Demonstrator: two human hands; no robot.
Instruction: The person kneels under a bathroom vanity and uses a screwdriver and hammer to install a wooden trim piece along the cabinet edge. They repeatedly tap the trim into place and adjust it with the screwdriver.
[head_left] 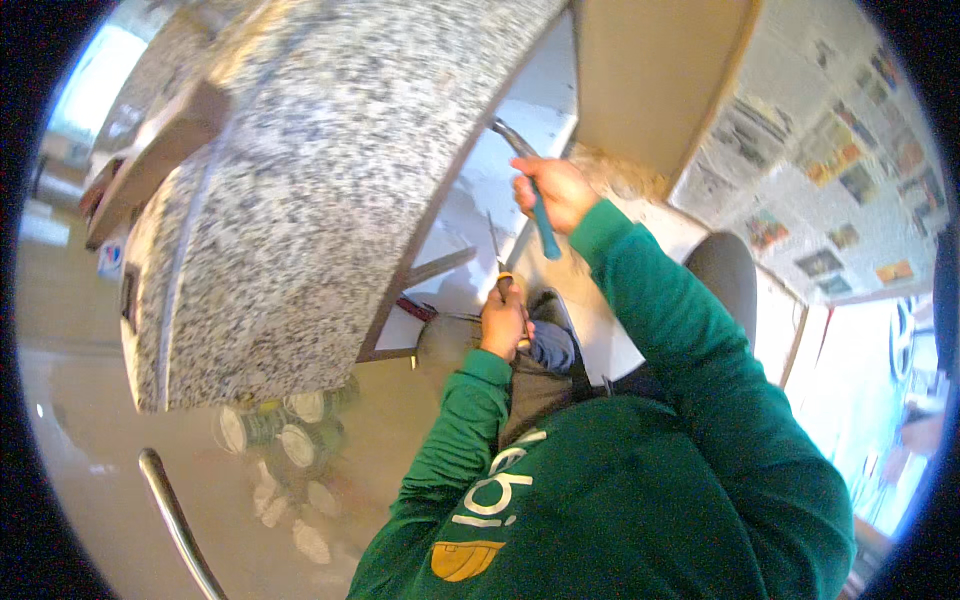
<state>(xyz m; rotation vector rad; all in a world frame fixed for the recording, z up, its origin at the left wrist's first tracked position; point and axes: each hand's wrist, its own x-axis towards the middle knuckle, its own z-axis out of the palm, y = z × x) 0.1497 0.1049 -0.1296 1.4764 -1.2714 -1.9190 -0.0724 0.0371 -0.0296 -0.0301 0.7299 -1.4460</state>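
In my right hand (pixel 562 193) is a hammer (pixel 543 222), gripped around its blue-green handle. Its metal head points up and to the left, over a pale panel inside the opening under the granite slab. Lower down, my left hand (pixel 505 322) is closed around the yellow-and-black handle of what looks like a screwdriver (pixel 495 243). The thin shaft points upward, a short way below the hammer and apart from it. Whether its tip touches the pale panel (pixel 470 200) I cannot tell.
A speckled granite slab (pixel 320 180) fills the left, with a wooden piece (pixel 165 160) on its far edge. Several round containers (pixel 300 440) stand below it. A curved metal tube (pixel 180 520) is at lower left. Newspaper (pixel 800 190) covers a surface at right, beside a brown board (pixel 655 80).
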